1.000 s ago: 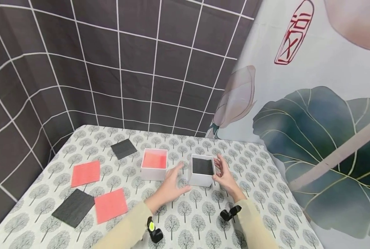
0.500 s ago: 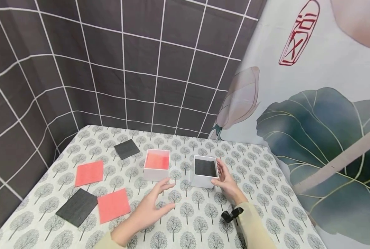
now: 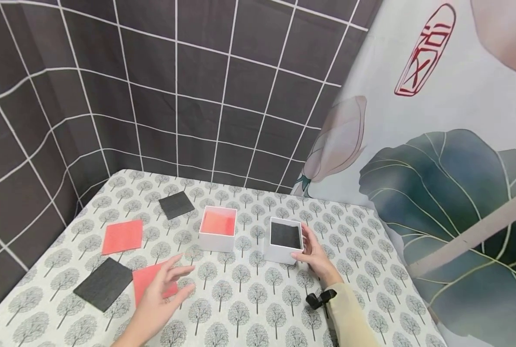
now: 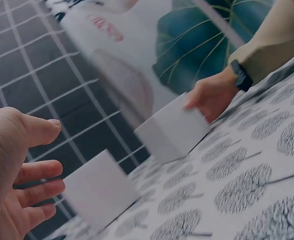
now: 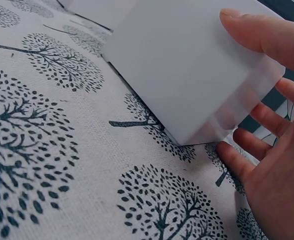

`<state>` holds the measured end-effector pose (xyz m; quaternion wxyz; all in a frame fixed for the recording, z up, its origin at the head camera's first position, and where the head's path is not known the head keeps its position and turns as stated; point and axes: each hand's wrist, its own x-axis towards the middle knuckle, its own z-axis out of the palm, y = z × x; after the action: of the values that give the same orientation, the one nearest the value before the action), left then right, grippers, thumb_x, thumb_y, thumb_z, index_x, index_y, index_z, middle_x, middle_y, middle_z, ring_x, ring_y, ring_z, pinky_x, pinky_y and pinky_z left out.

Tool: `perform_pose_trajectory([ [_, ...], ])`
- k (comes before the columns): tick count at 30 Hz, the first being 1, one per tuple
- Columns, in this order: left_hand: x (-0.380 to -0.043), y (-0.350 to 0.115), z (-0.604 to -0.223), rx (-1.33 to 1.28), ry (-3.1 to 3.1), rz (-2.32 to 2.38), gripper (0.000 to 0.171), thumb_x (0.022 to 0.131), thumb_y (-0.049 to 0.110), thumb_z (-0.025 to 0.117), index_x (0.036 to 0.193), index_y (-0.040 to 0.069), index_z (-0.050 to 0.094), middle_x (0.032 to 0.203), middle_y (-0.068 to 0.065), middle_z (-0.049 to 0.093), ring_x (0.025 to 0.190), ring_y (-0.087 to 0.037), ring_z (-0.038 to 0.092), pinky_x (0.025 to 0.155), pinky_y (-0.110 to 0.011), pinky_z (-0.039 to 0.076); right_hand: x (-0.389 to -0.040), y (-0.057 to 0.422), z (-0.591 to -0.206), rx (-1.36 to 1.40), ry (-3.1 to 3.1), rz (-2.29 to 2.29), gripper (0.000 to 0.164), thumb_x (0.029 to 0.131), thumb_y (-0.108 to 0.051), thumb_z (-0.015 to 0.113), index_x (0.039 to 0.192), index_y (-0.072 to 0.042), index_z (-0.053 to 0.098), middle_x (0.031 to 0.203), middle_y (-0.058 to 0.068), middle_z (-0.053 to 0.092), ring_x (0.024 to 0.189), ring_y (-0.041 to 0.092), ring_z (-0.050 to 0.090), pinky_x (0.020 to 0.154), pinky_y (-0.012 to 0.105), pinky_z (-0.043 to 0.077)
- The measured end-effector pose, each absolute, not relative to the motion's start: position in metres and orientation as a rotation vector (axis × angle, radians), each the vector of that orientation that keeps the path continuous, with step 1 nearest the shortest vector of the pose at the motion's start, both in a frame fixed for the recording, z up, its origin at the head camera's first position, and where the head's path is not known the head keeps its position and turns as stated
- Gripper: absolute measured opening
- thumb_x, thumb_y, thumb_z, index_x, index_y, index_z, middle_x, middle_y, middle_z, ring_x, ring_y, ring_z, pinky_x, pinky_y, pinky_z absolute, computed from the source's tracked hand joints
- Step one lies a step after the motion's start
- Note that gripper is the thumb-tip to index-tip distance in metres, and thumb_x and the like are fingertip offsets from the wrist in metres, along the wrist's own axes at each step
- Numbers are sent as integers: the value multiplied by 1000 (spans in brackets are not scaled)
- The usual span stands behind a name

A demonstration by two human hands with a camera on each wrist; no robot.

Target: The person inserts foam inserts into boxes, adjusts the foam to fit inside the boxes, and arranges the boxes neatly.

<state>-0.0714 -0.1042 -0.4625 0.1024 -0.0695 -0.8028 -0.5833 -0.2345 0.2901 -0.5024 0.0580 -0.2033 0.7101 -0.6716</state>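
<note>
My right hand [image 3: 318,254] holds the corner of a white open-topped box [image 3: 278,254], thumb on its front face and fingers along its right side. Dark grey square cloth-like sheets [image 3: 286,235] lie inside that box. Left of it stands a second white box [image 3: 216,243] with coral-red sheets [image 3: 219,223] in it. With nothing in its grasp, my left hand [image 3: 157,294] hovers with spread, relaxed fingers over the nearest red square [image 3: 142,280], hiding part of it. In the left wrist view both boxes [image 4: 174,131] appear beyond the left fingers.
Left of the near red square lies a dark square [image 3: 103,284], with another red square [image 3: 122,237] behind it. Farther back is a smaller dark square [image 3: 176,205]. A tree-print cloth [image 3: 240,308] covers the table, and a dark gridded curtain [image 3: 197,96] hangs behind.
My left hand has moved left, away from the space between the boxes, to above the near red square. The right hand stays at its box, its fingers closer against the side.
</note>
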Motion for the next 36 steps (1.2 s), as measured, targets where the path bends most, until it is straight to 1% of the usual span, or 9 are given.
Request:
perform_pose_trajectory([
  [3,-67,-117,-468,-160,-2341,-1684,66,86,15,67,141,21,32,120,0,60,110,-11,55,83,-31,53,-234,290,-506,-610,2118,-2068,99,70,6,72,148,-7,13,144,23,21,118,16,42,93,30,47],
  [5,-64,-126,-470,-123,-2331,-1654,65,87,12,66,142,18,31,119,-3,60,108,-1,53,86,-18,47,-234,290,-508,-617,2089,-2096,99,69,8,71,148,-7,13,145,22,20,120,15,41,95,29,45],
  [9,-59,-146,-466,-18,-2340,-1619,64,89,14,63,143,14,29,118,-9,60,107,5,52,89,-3,35,-233,290,-509,-614,2052,-2131,99,69,10,70,148,-7,13,147,22,19,127,13,34,102,24,37],
  [15,-56,-176,-470,197,-2432,-1533,69,91,26,61,146,14,22,124,-12,56,103,15,42,82,2,32,-231,289,-509,-560,2103,-2129,98,70,7,72,147,-6,14,146,19,23,127,11,33,102,20,34],
  [21,-57,-200,-484,315,-2447,-1378,63,89,28,63,140,4,33,127,-19,50,99,19,33,80,7,24,-231,290,-509,-510,2120,-2146,97,69,11,70,147,-6,15,144,18,26,123,12,38,98,24,41],
  [24,-56,-214,-487,409,-2492,-1320,62,90,31,61,138,1,36,130,-24,45,115,-3,43,101,-15,33,-232,289,-509,-529,2106,-2151,97,69,11,70,147,-6,15,144,21,25,122,14,40,98,25,42],
  [26,-56,-223,-488,453,-2532,-1255,63,90,34,60,137,-1,37,130,-27,42,119,-26,43,101,-40,37,-233,288,-509,-547,2107,-2146,96,69,10,70,147,-5,15,144,22,25,121,14,41,98,25,42],
  [28,-57,-230,-489,455,-2567,-1193,64,90,35,60,136,-4,37,130,-31,39,116,-48,38,92,-61,34,-234,288,-509,-562,2106,-2144,96,70,10,70,147,-5,14,143,23,25,120,13,42,98,24,41],
  [36,-58,-240,-506,314,-2669,-1043,75,83,39,67,132,-10,35,134,-40,25,116,-62,23,88,-73,23,-234,284,-509,-506,2143,-2115,95,69,9,71,146,-7,18,145,21,25,119,12,45,97,23,42],
])
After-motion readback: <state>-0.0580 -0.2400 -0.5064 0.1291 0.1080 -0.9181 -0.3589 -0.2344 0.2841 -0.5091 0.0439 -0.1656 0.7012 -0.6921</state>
